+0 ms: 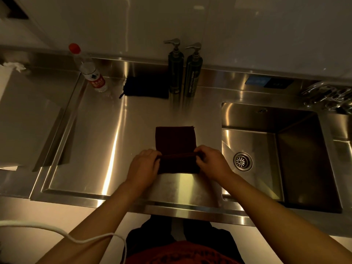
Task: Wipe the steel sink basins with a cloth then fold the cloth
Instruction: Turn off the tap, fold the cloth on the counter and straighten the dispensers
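I am on the folding now, so I judge the wiping part of the job to be behind me, though nothing here proves the basins are clean. The dark maroon terry cloth (176,147) lies flat on the brushed steel tabletop (99,141), towards its front edge and just left of the deep square steel sink basin (297,149) with its round drain strainer (243,161). The basin looks dry and bare apart from the strainer.

My left hand (143,164) pinches the cloth's left side and my right hand (213,162) pinches its right side; each grip is closed on a raised ridge of fabric running across the cloth between them. The near part of the cloth is already doubled under that ridge, while the far part lies single and flat, pointing at the back edge.

What is left, as I judge it: carry this ridge over to finish the fold, press it flat, perhaps fold once more, and square the edges.

Along the back edge stand two dark pump dispenser bottles (185,73), a clear plastic bottle with a red cap (89,71), and a black folded cloth (146,88) between them.
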Demonstrator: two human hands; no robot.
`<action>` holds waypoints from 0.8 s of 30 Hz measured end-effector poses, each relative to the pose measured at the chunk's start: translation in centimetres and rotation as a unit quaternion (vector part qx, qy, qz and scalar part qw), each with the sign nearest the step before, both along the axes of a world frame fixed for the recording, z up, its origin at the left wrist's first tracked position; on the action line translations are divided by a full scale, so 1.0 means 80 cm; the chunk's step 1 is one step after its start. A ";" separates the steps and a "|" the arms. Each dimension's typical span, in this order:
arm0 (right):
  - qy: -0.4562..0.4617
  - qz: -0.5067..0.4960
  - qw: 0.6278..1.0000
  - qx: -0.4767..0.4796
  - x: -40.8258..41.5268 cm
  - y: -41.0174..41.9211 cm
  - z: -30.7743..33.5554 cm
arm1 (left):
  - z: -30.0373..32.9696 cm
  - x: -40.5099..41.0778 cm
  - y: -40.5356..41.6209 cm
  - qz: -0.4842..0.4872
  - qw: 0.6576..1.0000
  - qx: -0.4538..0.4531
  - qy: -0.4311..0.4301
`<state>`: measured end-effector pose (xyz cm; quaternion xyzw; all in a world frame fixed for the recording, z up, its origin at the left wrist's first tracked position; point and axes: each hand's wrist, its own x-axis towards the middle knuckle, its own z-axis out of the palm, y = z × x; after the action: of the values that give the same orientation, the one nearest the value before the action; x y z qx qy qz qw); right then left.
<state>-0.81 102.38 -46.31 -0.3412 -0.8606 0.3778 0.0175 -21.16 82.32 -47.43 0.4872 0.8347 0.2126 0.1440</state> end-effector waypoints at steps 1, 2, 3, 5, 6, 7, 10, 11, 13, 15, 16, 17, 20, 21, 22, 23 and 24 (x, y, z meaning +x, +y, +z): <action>-0.004 0.010 0.999 0.032 -0.008 0.008 0.001 | 0.002 -0.009 0.010 -0.006 1.000 -0.001 0.017; -0.004 0.022 0.998 0.065 -0.017 0.017 0.003 | 0.005 -0.017 0.020 -0.009 0.999 -0.003 0.031; -0.002 0.035 0.995 0.098 -0.026 0.024 0.003 | 0.007 -0.024 0.029 -0.012 0.999 -0.006 0.042; -0.007 0.056 0.987 0.150 -0.044 0.038 0.004 | 0.011 -0.038 0.048 -0.017 0.998 -0.014 0.059; -0.013 0.063 0.983 0.173 -0.054 0.044 0.003 | 0.012 -0.045 0.057 -0.017 0.998 -0.020 0.064; -0.020 0.067 0.979 0.192 -0.064 0.051 0.001 | 0.012 -0.052 0.065 -0.017 0.997 -0.025 0.068; -0.035 0.065 0.975 0.210 -0.089 0.069 -0.002 | 0.008 -0.072 0.086 -0.002 0.997 -0.036 0.064; -0.041 0.063 0.976 0.206 -0.095 0.074 -0.003 | 0.006 -0.078 0.093 0.006 0.997 -0.042 0.058; -0.058 0.055 0.978 0.191 -0.107 0.081 -0.006 | -0.001 -0.087 0.106 0.013 0.997 -0.055 0.045; -0.092 0.052 0.978 0.182 -0.115 0.086 -0.012 | -0.009 -0.092 0.118 0.010 0.997 -0.069 0.029; -0.110 0.052 0.976 0.179 -0.118 0.089 -0.015 | -0.013 -0.094 0.123 0.012 0.997 -0.078 0.017; -0.120 0.051 0.977 0.171 -0.120 0.091 -0.018 | -0.017 -0.096 0.127 0.019 0.996 -0.082 0.003; -0.096 0.054 0.988 0.112 -0.124 0.094 -0.022 | -0.022 -0.099 0.133 0.027 0.997 -0.071 -0.022; -0.092 0.066 0.989 0.091 -0.125 0.094 -0.022 | -0.023 -0.099 0.133 0.015 0.997 -0.075 -0.027; -0.098 0.079 0.989 0.079 -0.125 0.094 -0.022 | -0.023 -0.099 0.134 -0.003 0.996 -0.087 -0.031; -0.109 0.090 0.987 0.081 -0.125 0.094 -0.022 | -0.023 -0.098 0.133 -0.020 0.994 -0.105 -0.033; -0.120 0.099 0.984 0.092 -0.124 0.093 -0.023 | -0.024 -0.097 0.133 -0.030 0.992 -0.123 -0.031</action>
<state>-10.73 109.83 -48.13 -0.2940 -0.9172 0.2529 -0.0918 -28.93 92.96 -49.32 0.4838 0.8348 0.1189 0.2345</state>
